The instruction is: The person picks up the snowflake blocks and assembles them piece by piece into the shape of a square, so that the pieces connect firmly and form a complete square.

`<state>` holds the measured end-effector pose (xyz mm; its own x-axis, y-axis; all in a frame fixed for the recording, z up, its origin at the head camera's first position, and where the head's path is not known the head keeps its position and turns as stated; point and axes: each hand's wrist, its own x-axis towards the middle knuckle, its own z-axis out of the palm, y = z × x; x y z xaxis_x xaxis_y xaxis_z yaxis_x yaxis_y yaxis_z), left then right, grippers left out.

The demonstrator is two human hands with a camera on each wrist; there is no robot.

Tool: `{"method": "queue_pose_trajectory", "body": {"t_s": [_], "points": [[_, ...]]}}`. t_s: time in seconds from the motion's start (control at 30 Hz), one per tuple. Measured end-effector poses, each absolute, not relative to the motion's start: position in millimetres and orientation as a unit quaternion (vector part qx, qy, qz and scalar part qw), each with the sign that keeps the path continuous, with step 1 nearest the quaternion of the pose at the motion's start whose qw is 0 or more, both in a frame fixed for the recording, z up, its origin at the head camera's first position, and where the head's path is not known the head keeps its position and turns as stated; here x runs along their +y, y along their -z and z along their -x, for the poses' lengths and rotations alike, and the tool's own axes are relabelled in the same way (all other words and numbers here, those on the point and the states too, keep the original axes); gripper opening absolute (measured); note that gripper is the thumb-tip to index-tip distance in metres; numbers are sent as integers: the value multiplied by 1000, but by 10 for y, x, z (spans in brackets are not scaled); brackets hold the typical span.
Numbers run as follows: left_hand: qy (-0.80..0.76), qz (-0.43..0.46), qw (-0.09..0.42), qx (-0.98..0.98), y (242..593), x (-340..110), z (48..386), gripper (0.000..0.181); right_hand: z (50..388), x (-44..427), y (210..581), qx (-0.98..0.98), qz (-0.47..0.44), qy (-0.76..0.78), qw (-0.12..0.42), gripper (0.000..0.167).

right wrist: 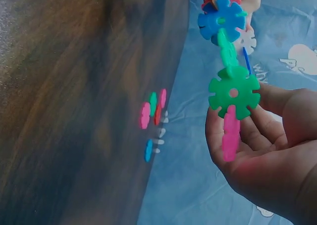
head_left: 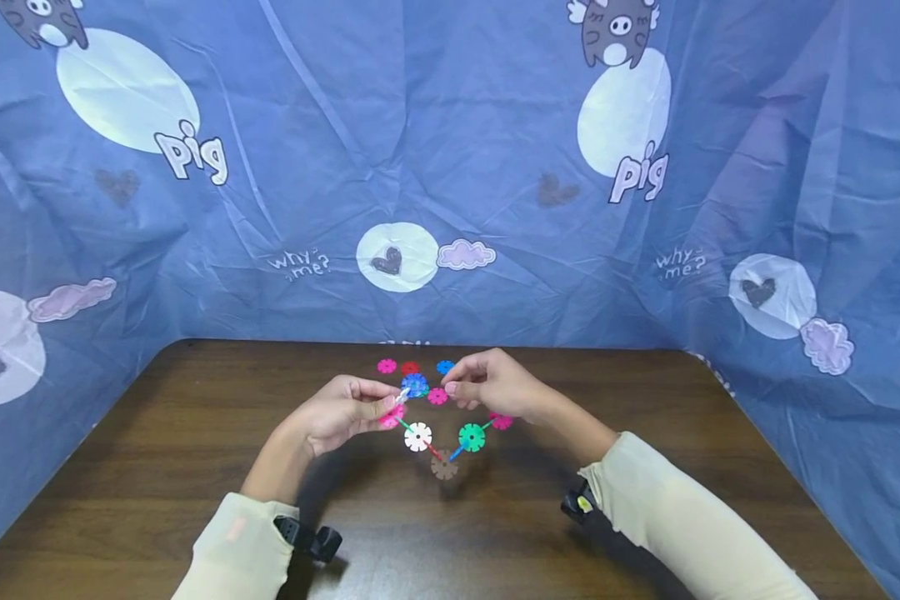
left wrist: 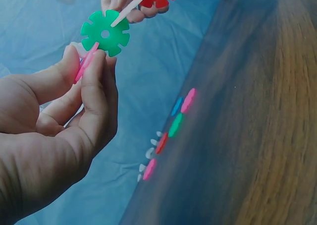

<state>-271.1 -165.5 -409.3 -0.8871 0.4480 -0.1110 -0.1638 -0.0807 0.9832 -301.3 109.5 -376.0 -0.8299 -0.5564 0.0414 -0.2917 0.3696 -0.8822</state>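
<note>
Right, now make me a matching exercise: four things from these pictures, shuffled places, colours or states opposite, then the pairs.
1. Brown disc
2. White disc
3. Left hand
4. Backdrop

A. Blue, printed with "pig"
B. Pinching a pink disc
C. Lowest disc in the head view
D. Next disc left of the brown one, head view

Pairs: 1-C, 2-D, 3-B, 4-A

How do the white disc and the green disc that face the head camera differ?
Colour: the white disc is white; the green disc is green.
Place: the white disc sits left of the brown disc, the green disc right of it.
Neighbours: a red piece runs from the white disc toward the brown one, a blue piece from the green disc.
Both are round and notched.
</note>
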Motion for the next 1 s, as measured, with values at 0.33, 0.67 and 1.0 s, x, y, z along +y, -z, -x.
{"method": "queue_pose_trajectory", "body": {"t_s": [0.33,0.67,1.0], "points": [[-754,-107,196,618,4141,-1606,2733,36,3104,1293,3786,828,187,526,58,20],[-805,-51,140,574,4155,-1325,2794,36,3053,1534,3923,688,-5,725,29,42],[-863,20,61,501,4085,-910,2872,34,2791,1486,4108,633,9,765,123,35]]}}
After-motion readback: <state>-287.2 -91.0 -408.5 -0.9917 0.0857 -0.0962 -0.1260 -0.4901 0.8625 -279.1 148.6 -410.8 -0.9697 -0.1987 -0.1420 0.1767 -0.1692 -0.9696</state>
